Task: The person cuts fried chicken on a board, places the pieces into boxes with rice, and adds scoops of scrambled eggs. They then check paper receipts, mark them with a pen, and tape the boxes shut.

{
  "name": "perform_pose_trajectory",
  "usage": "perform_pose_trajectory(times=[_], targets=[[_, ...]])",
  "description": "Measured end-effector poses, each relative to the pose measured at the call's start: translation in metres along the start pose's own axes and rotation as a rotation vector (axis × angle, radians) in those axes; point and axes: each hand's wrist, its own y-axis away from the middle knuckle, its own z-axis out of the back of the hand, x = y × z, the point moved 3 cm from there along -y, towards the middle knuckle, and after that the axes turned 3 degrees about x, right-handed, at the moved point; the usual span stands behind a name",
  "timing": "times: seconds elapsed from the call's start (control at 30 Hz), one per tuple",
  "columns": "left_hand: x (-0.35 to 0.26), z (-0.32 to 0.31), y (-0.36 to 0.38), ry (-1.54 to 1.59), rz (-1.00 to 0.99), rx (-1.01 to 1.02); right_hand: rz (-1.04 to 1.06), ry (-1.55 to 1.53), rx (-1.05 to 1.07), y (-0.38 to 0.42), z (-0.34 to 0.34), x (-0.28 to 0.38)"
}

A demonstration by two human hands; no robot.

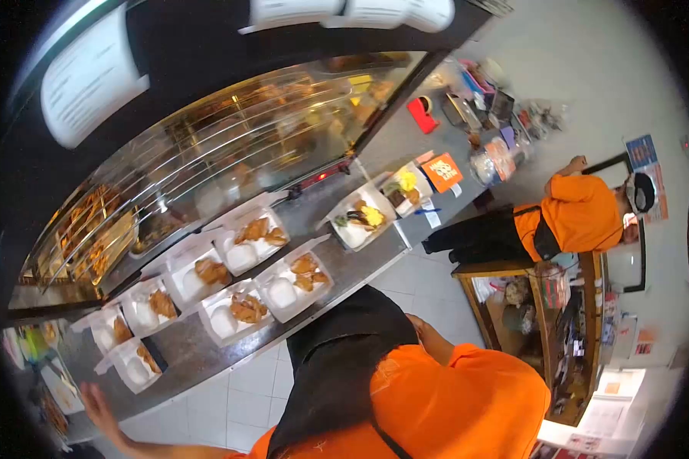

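Observation:
My left hand (99, 409) reaches out at the lower left, slightly blurred, with fingers extended and nothing visible in it. It is nearest to the end takeaway box (135, 371), which has a mound of white rice and fried chicken, and does not appear to touch it. More open white boxes with rice and fried chicken (246, 307) stand in two rows along the metal counter (199, 356). My right arm is bent beside my black apron (344, 336). What shows of my right hand (429, 336) is at my waist, its fingers hidden.
A glass display case (230, 145) with food on racks runs behind the boxes. Further along the counter are two boxes with yellow food (360, 222), an orange carton (442, 172) and a red tape dispenser (422, 115). A co-worker in orange (578, 214) stands near wooden shelves (543, 306).

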Motion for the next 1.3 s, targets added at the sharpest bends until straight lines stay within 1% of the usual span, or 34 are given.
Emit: perform_pose_trajectory(times=[0.07, 0.13, 0.2, 0.27, 0.3, 0.33, 0.4, 0.43, 0.47, 0.5, 0.53, 0.57, 0.6, 0.63, 0.67, 0.7, 0.73, 0.77, 0.8, 0.83, 0.9, 0.97, 1.0, 1.03, 1.07, 1.1, 1.13, 1.17, 1.2, 1.23, 1.3], targets=[[-0.048, -0.054, 0.081, 0.113, 0.072, 0.017, -0.028, -0.072, -0.009, -0.005, 0.022, -0.005], [-0.118, -0.106, 0.140, 0.132, 0.128, 0.263, -0.044, -0.132, -0.001, -0.008, 0.048, -0.008], [-0.186, -0.168, 0.186, 0.236, -0.016, 0.448, -0.020, -0.195, 0.021, -0.007, 0.076, -0.010], [-0.261, -0.230, 0.218, 0.322, 0.026, 0.616, 0.058, -0.236, 0.060, -0.001, 0.103, -0.005], [-0.278, -0.262, 0.230, 0.322, -0.044, 0.680, 0.143, -0.278, 0.097, -0.001, 0.118, -0.003], [-0.293, -0.295, 0.242, 0.318, -0.112, 0.742, 0.138, -0.268, 0.116, -0.008, 0.135, -0.004], [-0.354, -0.356, 0.269, 0.270, -0.178, 0.851, 0.352, 0.634, -0.074, -0.032, 0.182, -0.002], [-0.376, -0.388, 0.282, 0.235, -0.184, 0.898, 0.360, 0.646, -0.055, -0.026, 0.207, 0.008], [-0.395, -0.419, 0.297, 0.199, -0.181, 0.947, 0.275, 0.765, -0.221, 0.007, 0.229, 0.033], [-0.417, -0.452, 0.310, 0.236, -0.205, 0.979, 0.196, 0.886, -0.383, 0.037, 0.248, 0.053], [-0.436, -0.485, 0.322, 0.226, -0.219, 0.988, 0.269, 0.837, -0.594, 0.058, 0.271, 0.069], [-0.441, -0.526, 0.331, 0.258, -0.255, 0.983, 0.344, 0.773, -0.800, 0.070, 0.294, 0.079], [-0.461, -0.559, 0.340, 0.221, -0.202, 0.966, 0.497, 0.692, -0.963, 0.070, 0.316, 0.089], [-0.468, -0.599, 0.350, 0.265, -0.224, 0.866, 0.642, 0.592, -1.114, 0.070, 0.331, 0.095], [-0.478, -0.629, 0.351, 0.161, -0.263, 0.784, 0.649, 0.596, -1.068, 0.071, 0.336, 0.097], [-0.493, -0.652, 0.351, -0.058, -0.395, 0.542, 0.758, 0.585, -1.054, 0.076, 0.342, 0.110], [-0.507, -0.666, 0.347, -0.189, -0.611, 0.283, 0.878, 0.567, -1.047, 0.080, 0.350, 0.128], [-0.508, -0.681, 0.339, -0.250, -0.662, 0.218, 0.901, 0.566, -1.018, 0.083, 0.350, 0.139], [-0.506, -0.694, 0.332, -0.310, -0.712, 0.161, 0.905, 0.552, -0.942, 0.086, 0.348, 0.146], [-0.496, -0.706, 0.323, -0.326, -0.700, 0.156, 0.903, 0.536, -0.873, 0.086, 0.346, 0.149], [-0.471, -0.723, 0.303, -0.555, -0.727, 0.401, 0.876, 0.493, -0.855, 0.080, 0.349, 0.148], [-0.481, -0.715, 0.295, -0.534, -0.755, 0.352, 0.844, 0.451, -0.872, 0.076, 0.366, 0.152], [-0.476, -0.716, 0.286, -0.541, -0.757, 0.319, 0.870, 0.407, -1.062, 0.081, 0.377, 0.152], [-0.472, -0.714, 0.279, -0.585, -0.698, 0.340, 0.890, 0.362, -1.252, 0.087, 0.388, 0.151], [-0.469, -0.712, 0.271, -0.578, -0.656, 0.301, 0.816, 0.373, -1.304, 0.087, 0.401, 0.152], [-0.471, -0.710, 0.264, -0.571, -0.612, 0.258, 0.812, 0.377, -1.318, 0.087, 0.412, 0.153], [-0.472, -0.711, 0.259, -0.559, -0.617, 0.255, 0.860, 0.420, -1.360, 0.087, 0.420, 0.155], [-0.474, -0.708, 0.254, -0.487, -0.616, 0.168, 0.906, 0.464, -1.400, 0.087, 0.427, 0.158], [-0.480, -0.703, 0.251, -0.415, -0.614, 0.083, 0.967, 0.495, -1.332, 0.086, 0.432, 0.162], [-0.485, -0.702, 0.252, -0.406, -0.618, 0.087, 0.960, 0.499, -1.341, 0.084, 0.436, 0.163], [-0.498, -0.700, 0.263, -0.213, -0.659, -0.069, 1.000, 0.864, -1.306, 0.084, 0.436, 0.169]])
